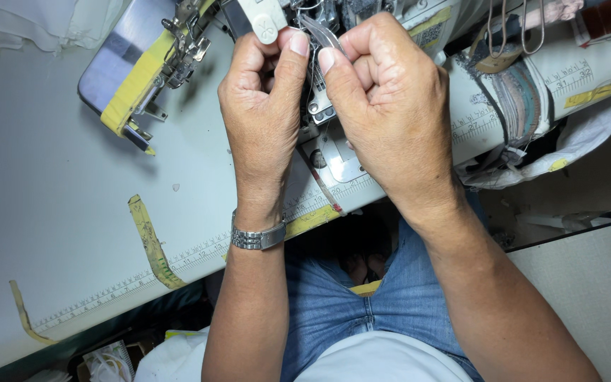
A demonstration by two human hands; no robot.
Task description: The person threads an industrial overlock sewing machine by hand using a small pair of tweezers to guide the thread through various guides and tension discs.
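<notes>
My left hand [263,106] and my right hand [390,99] are both up at the far edge of the pale grey counter [51,212], curled into loose fists in front of the needle area of the grey metal sewing machine [319,106]. The right grip pinches a pair of slim steel tweezers [317,32] between thumb and forefinger, tips pointing left toward my other thumb. The left grip is clenched thumb-to-forefinger just beside those tips; I judge it pinches a fine thread, though the strand is too thin to see, so I cannot tell for sure.

To do this well, I would keep both wrists braced near the machine bed, hold the tweezers lightly (squeezing hard splays the tips), and work close to the small polished metal plate [341,163] under my hands.

The counter is smooth and matte, with a printed measuring scale along its near edge and worn strips of yellow tape [151,244] stuck on it, frayed and curling. To the far left a shiny metal attachment wrapped in yellow tape [136,81] juts out. A linked steel watch band [257,238] sits on my left wrist. Below, my blue denim jeans [390,290] look soft and creased.
</notes>
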